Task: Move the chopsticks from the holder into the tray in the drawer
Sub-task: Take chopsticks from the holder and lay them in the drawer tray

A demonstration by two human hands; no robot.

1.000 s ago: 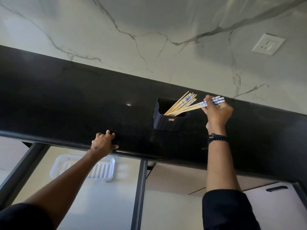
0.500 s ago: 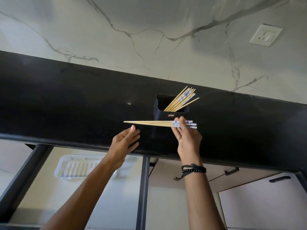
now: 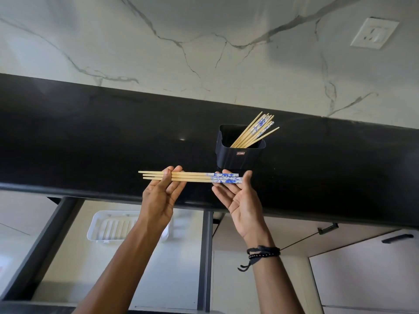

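Note:
A small bundle of wooden chopsticks (image 3: 195,177) with blue-and-white patterned ends lies level in the air just in front of the black holder (image 3: 238,159). My left hand (image 3: 161,196) pinches the plain tips between thumb and fingers. My right hand (image 3: 238,200), palm up, holds the patterned ends at its fingertips. Several more chopsticks (image 3: 256,132) lean to the right inside the holder, which stands on the black counter (image 3: 90,137). Below the counter edge, a white slotted tray (image 3: 106,225) lies in the open drawer, partly hidden by my left forearm.
A marble wall with a white socket (image 3: 374,32) rises behind the counter. The drawer's dark frame (image 3: 205,257) runs between the open drawer and the cabinet fronts at the right, which carry black handles (image 3: 396,238).
My right hand pulled the bundle out of the holder and brought it down and left. My left hand left the counter edge, rose and took the plain tips.

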